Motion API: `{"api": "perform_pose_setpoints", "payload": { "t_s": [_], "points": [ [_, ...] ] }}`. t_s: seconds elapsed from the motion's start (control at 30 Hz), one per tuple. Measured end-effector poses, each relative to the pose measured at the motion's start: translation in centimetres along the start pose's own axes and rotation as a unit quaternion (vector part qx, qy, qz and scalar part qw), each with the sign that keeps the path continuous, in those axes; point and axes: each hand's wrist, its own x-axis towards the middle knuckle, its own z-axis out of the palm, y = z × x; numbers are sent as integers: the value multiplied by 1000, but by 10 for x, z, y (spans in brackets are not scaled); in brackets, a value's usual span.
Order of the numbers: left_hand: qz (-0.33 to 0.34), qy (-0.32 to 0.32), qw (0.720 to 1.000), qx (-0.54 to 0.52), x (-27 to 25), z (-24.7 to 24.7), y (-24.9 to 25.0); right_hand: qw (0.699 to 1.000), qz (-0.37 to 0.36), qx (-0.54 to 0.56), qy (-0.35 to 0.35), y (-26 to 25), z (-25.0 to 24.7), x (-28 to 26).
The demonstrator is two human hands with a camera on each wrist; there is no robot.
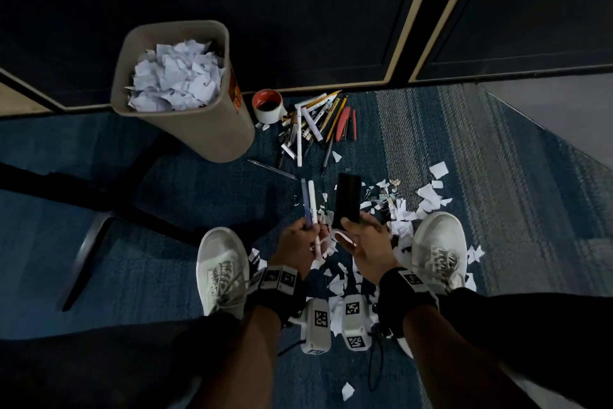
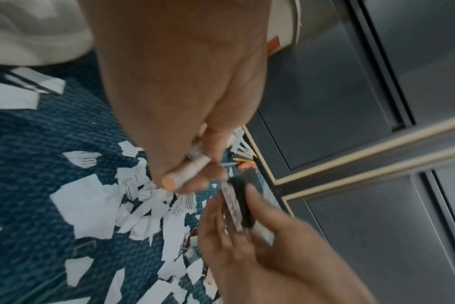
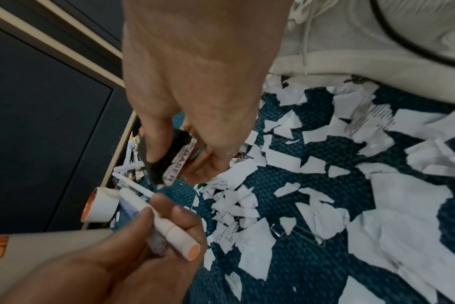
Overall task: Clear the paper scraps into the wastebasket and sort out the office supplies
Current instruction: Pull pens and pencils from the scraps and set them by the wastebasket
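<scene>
Right now my left hand (image 1: pixel 298 241) has its fingers (image 3: pixel 169 207) curled round two markers: a white marker with an orange end cap (image 3: pixel 169 226) and a blue-violet marker (image 1: pixel 306 201) beside it, both poking forward out of the fist. My right hand (image 1: pixel 363 243) holds a black rectangular board eraser (image 1: pixel 346 201), thumb on one long edge and fingers (image 2: pixel 255 197) curled against the other; in the right wrist view its white side label reads "ERASER", partly covered.

Both hands hang above the dark blue woven carpet (image 1: pixel 166 259), between my two white lace-up sneakers (image 1: pixel 222 271). White torn paper scraps (image 1: pixel 428 198) lie strewn on the carpet around and between the shoes, thickest near the right foot, with a green paper clip (image 3: pixel 309 236) and a grey one among them. Ahead, a beige rectangular plastic wastebasket (image 1: pixel 212 130) stands upright on the floor, filled close to its rim with crumpled white paper. Just right of its base sits a white roll of tape with an orange core (image 1: pixel 268 106), and touching that, a loose heap of pens and pencils (image 1: pixel 315 123) against the foot of a dark cabinet with tan trim (image 1: pixel 398 27). A red stapler-like thing (image 1: pixel 345 125) lies at the heap's right edge, too small to be sure of.
</scene>
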Motion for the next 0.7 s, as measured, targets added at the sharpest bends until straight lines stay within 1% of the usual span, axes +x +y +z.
{"api": "perform_pose_setpoints", "payload": {
  "t_s": [0.1,0.17,0.27,0.33,0.37,0.43,0.5,0.53,0.57,0.63,0.7],
  "points": [
    [27,24,998,46,11,-2,-1,999,6,27,-18,3,8,3],
    [43,32,998,44,16,-1,0,999,8,25,-22,4,16,4],
    [51,51,997,2,25,6,7,996,-20,-74,-43,6,30,8],
    [55,83,995,-14,33,9,13,985,-52,-158,-53,2,41,13],
    [65,102,993,-1,40,8,16,979,-61,-188,-58,-1,46,16],
    [80,123,987,61,57,6,28,971,-61,-220,-68,-10,55,22],
    [72,102,982,138,73,10,54,968,-49,-234,-68,-18,58,32],
    [73,93,980,159,82,15,70,968,-41,-239,-57,-19,56,37],
    [69,80,982,155,88,20,88,971,-32,-234,-37,-21,53,42],
    [66,51,993,82,100,34,122,978,-18,-206,1,-19,42,50],
    [59,7,998,35,106,47,149,983,-9,-183,19,-17,26,53]
  ]
}}
